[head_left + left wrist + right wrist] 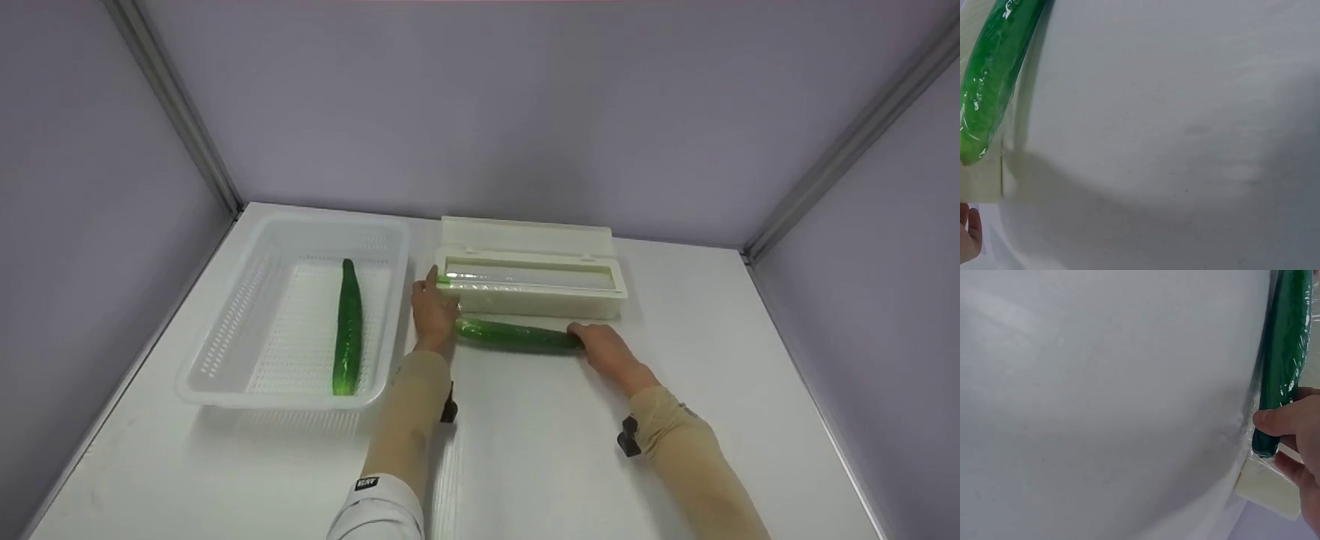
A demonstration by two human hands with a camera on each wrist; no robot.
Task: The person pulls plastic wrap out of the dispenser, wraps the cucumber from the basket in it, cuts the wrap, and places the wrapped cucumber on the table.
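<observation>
A film-wrapped cucumber (517, 336) (994, 73) (1283, 354) lies on the white table just in front of a cream cling-film dispenser box (532, 301) whose lid stands open. My left hand (433, 311) (968, 242) rests at the cucumber's left end beside the box corner. Its fingers lie fairly straight and its thumb points up. My right hand (604, 351) (1297, 439) pinches the cucumber's right end, with the thumb (1278, 421) across the dark green tip. Loose film shows around both ends.
A white perforated basket (285, 401) sits to the left and holds a second cucumber (347, 330) lying lengthwise. Grey-lilac walls close the table in at the back and on both sides. Bare tabletop (525, 435) stretches towards the near edge.
</observation>
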